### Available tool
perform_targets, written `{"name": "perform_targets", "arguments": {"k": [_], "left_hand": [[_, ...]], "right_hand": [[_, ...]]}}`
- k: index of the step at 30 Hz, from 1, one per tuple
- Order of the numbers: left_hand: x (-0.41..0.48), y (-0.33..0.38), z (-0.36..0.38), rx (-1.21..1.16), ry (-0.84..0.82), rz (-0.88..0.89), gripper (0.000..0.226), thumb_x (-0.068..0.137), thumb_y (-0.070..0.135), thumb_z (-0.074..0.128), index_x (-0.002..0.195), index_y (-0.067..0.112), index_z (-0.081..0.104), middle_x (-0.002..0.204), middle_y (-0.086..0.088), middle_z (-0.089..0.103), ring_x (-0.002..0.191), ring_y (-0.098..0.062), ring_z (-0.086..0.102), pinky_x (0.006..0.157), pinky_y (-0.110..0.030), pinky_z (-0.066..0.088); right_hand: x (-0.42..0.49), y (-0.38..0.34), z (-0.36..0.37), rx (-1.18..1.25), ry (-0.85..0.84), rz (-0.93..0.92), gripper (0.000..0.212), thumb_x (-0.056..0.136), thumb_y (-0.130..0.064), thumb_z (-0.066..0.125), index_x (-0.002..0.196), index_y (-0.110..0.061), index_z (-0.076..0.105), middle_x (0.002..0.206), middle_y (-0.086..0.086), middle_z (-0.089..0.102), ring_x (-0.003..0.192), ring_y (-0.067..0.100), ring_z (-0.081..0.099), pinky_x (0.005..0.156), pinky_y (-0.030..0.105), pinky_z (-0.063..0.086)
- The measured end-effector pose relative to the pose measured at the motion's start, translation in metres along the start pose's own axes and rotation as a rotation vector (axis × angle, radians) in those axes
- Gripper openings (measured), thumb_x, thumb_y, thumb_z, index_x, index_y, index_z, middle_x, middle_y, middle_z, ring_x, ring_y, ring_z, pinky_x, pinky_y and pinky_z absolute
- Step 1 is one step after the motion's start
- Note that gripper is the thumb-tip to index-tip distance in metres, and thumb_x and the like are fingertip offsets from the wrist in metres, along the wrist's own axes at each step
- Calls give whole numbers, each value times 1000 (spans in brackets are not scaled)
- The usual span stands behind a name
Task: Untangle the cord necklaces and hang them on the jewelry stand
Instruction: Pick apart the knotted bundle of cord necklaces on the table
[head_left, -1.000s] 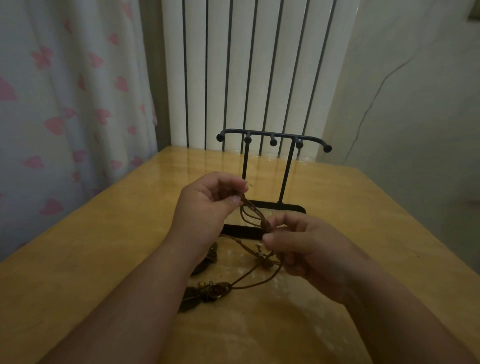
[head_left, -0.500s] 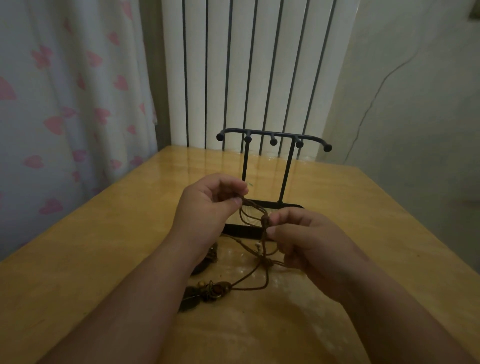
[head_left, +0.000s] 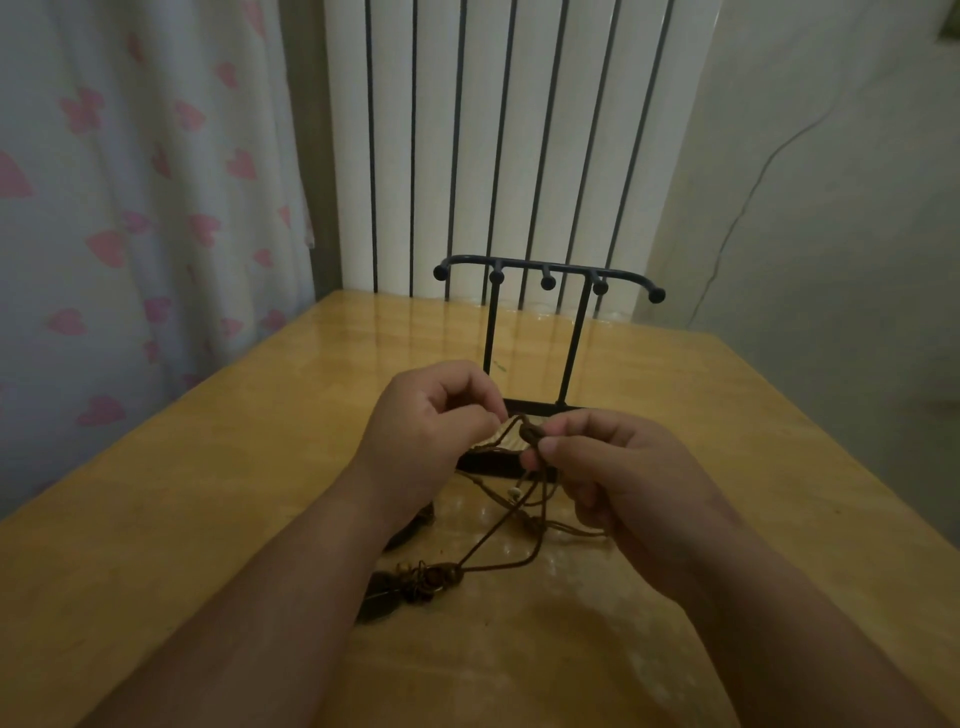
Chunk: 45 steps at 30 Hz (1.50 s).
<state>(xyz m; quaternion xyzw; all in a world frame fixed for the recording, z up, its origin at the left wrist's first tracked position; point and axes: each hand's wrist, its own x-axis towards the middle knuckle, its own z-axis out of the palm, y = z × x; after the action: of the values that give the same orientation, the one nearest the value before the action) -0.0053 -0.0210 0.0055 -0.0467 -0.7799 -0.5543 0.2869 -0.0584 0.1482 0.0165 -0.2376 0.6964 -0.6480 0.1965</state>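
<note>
Glossy wooden table (head_left: 208, 519), radiator (head_left: 498, 145) behind, heart-print curtain (head_left: 145, 208) (left side)

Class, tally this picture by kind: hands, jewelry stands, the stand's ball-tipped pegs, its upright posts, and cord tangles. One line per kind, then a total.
Hands: 2 (left hand, right hand)
Stand: 1
Pegs: 5
Posts: 2
Cord tangle: 1 (necklace count unclear)
Total: 11

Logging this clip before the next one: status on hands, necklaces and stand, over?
Left hand and right hand both pinching the tangled cord necklaces. Pendants down on the table. Jewelry stand right behind, hooks bare.
</note>
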Motion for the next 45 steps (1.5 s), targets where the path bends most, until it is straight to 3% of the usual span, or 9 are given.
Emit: {"name": "perform_targets", "arguments": {"k": [6,9,18,26,30,36,41,43,45], "left_hand": [[-2,-3,1,43,-41,28,9,80,16,63,79,16,72,69,3,66,66,-10,61,60,-20,51],[-2,-4,1,72,-37,24,15,85,6,69,87,19,75,80,-1,72,76,-15,68,69,-27,58],[-3,-2,1,109,-38,8,20,83,6,73,87,26,76,82,5,74,78,-9,70,69,-21,55],[-4,-2,2,191,-93,-5,23,84,10,71,88,32,73,84,6,73,80,-7,68,72,-25,58],[-4,-4,5,256,-76,-22,21,83,14,71,87,35,70,83,5,71,77,-9,67,71,-34,59],[-3,-6,8,280,-70,-26,17,83,16,69,85,33,71,79,5,68,72,-9,64,66,-27,57],[-3,-7,9,288,-82,-25,16,83,15,68,80,30,69,70,7,62,62,-2,56,55,-14,46],[-2,-7,9,292,-68,-25,19,82,15,69,76,33,66,67,9,60,61,1,54,54,-12,43],[-2,-6,9,295,-58,-24,21,81,14,69,75,34,65,66,10,59,60,2,53,53,-11,42]], "right_hand": [[0,0,0,-30,15,-6,11,86,-9,63,93,-8,71,81,6,73,59,15,39,51,24,32],[0,1,-1,-40,24,-7,10,85,-10,64,91,-10,72,81,6,73,59,15,39,52,25,32],[1,3,-2,-101,41,-58,7,81,-14,66,86,-14,72,82,9,74,62,18,42,54,27,34],[3,4,-1,-125,74,-62,8,86,-10,63,88,-11,71,78,6,74,55,12,41,52,26,33],[4,5,-1,-141,86,-59,9,87,-9,61,87,-10,70,72,3,73,51,5,45,48,19,35],[5,5,0,-142,96,-59,10,88,-8,60,85,-10,70,72,2,72,48,-3,49,46,14,36],[3,3,2,-136,98,-94,8,88,-4,60,88,-6,68,71,3,69,48,-4,55,45,10,40],[3,6,2,-232,121,-159,5,86,-10,65,88,-13,69,77,4,71,60,-1,63,52,16,51],[5,10,2,-428,164,-233,5,85,-21,67,87,-25,70,81,1,72,73,10,68,66,32,59]]}}
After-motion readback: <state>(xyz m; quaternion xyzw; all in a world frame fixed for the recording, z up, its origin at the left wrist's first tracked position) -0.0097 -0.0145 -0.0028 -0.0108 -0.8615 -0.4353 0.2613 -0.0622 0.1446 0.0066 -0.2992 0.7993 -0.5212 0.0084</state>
